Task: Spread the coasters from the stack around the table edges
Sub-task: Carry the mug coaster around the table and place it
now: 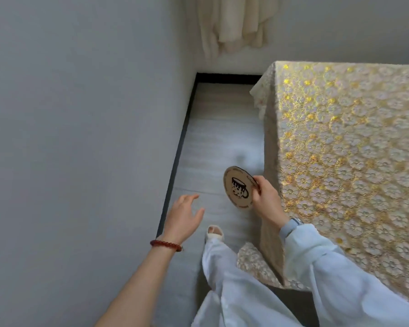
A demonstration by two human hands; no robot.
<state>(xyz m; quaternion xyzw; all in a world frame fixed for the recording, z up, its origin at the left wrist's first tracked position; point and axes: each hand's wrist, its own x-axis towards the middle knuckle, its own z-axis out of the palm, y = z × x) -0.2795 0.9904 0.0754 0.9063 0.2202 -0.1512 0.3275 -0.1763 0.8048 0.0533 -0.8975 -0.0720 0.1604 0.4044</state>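
My right hand (266, 200) grips a round tan coaster (236, 188) by its right rim. A black cup drawing shows on its face. The coaster is held tilted over the floor, just left of the table's left edge. The table (354, 147) fills the right side and wears a gold floral lace cloth. My left hand (184, 217) hangs open above the floor with fingers apart, holding nothing, a red bead bracelet on its wrist. No stack of coasters shows in this view.
A grey wall (80, 138) runs close on the left, with a dark baseboard (175, 159) along a narrow strip of pale floor (217, 142). A cream curtain (232, 22) hangs at the far end. My white-trousered leg and foot (215, 232) stand in the aisle.
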